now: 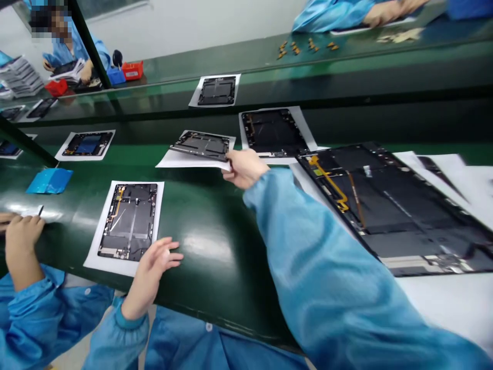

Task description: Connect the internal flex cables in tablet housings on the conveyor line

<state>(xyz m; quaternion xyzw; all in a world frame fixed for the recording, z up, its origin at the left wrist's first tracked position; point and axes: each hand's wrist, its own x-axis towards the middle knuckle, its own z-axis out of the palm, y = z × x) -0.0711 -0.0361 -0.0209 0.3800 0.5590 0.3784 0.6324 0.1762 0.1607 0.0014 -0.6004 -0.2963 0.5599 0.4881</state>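
My right hand (246, 167) reaches forward and pinches the right corner of an opened tablet housing (204, 145). That housing is tilted, and a white paper sheet (175, 160) shows under it. Closer to me, my left hand (157, 259) holds nothing, its fingers apart, at the lower right corner of another opened tablet (133, 218). This one lies flat on white paper and shows an orange flex cable and dark battery cells. To the right of my sleeve, a larger-looking opened tablet (396, 205) lies propped on papers, its underside hidden.
Further opened tablets on paper (273, 131) (217, 91) (88, 144) lie on the green bench (215, 241). A blue film piece (49, 181) is at left. A co-worker's hands (23, 231) work beside me. Across stand red bins (133, 70) and small orange parts (296, 48).
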